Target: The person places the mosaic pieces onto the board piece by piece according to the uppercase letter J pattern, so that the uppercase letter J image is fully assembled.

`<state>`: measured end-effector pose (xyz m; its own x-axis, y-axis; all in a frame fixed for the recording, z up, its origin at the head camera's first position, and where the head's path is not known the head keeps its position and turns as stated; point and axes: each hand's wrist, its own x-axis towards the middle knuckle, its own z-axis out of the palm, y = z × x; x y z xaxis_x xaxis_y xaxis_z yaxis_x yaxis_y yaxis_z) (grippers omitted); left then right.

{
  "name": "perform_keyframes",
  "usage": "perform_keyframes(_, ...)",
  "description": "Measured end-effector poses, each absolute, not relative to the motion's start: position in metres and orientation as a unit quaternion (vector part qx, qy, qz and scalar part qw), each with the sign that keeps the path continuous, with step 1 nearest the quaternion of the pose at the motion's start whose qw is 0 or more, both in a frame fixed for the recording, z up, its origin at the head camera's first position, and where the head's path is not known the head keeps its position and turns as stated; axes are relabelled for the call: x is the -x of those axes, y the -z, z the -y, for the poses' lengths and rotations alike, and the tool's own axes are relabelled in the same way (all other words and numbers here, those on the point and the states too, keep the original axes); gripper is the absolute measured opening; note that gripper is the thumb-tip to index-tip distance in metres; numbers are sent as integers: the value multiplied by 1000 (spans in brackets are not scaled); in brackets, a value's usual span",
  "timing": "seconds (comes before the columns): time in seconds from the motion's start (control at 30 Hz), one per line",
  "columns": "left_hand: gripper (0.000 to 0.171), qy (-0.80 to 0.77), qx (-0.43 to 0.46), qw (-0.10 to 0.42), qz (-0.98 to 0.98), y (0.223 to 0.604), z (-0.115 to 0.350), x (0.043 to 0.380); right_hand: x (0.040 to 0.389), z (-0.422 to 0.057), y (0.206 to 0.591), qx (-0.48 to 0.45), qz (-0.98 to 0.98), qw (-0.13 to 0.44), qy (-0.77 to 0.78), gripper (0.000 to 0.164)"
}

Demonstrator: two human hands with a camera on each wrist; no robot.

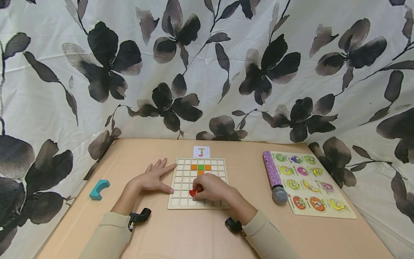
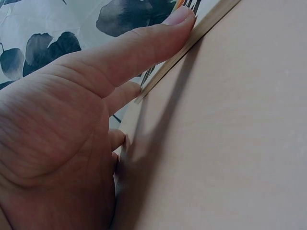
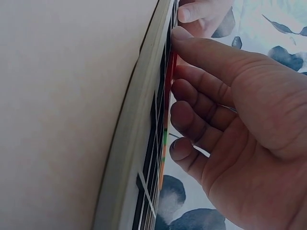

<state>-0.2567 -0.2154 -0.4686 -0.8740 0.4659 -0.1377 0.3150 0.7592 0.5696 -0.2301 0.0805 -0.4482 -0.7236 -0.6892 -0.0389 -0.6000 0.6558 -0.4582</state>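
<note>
A cream gridded board [image 1: 181, 206] lies on the table, with orange tiles [image 1: 194, 167] and a green tile [image 1: 201, 167] near its top. My left hand [image 1: 152, 180] spreads its fingers at the board's left side, thumb and index fingertip right at the edge. In the left wrist view, the left thumb [image 2: 144, 48] lies against the wooden rim. My right hand [image 1: 211, 187] reaches over the lower middle of the board, curled fingers and thumb around a red rounded piece [image 1: 192, 193]. The right hand [image 3: 240, 105] partly hides the board and that red piece.
Behind the board lies a small pattern card [image 1: 201, 152]. A teal arched block [image 1: 99, 189] sits at left. At right, a purple glitter microphone [image 1: 275, 176] lies along a fruit-picture board [image 1: 320, 212]. A floral cloth [image 1: 220, 90] hangs behind the table.
</note>
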Motion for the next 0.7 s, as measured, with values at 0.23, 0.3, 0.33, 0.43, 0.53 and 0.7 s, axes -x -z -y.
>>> perform_keyframes(0.23, 110, -275, -211, 137, -928, 468, 216, 257, 231, -79, 449, 357, -902, 105, 217, 18)
perform_keyframes(0.3, 110, -274, -211, 137, -929, 469, 216, 257, 231, -79, 449, 357, -903, 105, 216, 19)
perform_keyframes(0.33, 110, -273, -210, 137, -929, 469, 216, 257, 231, -79, 449, 357, -903, 104, 215, 19)
perform_keyframes(0.43, 110, -274, -211, 137, -928, 469, 216, 256, 231, -79, 449, 359, -903, 102, 212, 18)
perform_keyframes(0.53, 110, -274, -211, 137, -928, 469, 216, 257, 231, -79, 449, 363, -902, 100, 210, 16)
perform_keyframes(0.7, 110, -273, -212, 136, -928, 468, 216, 257, 232, -79, 449, 372, -900, 97, 207, 14)
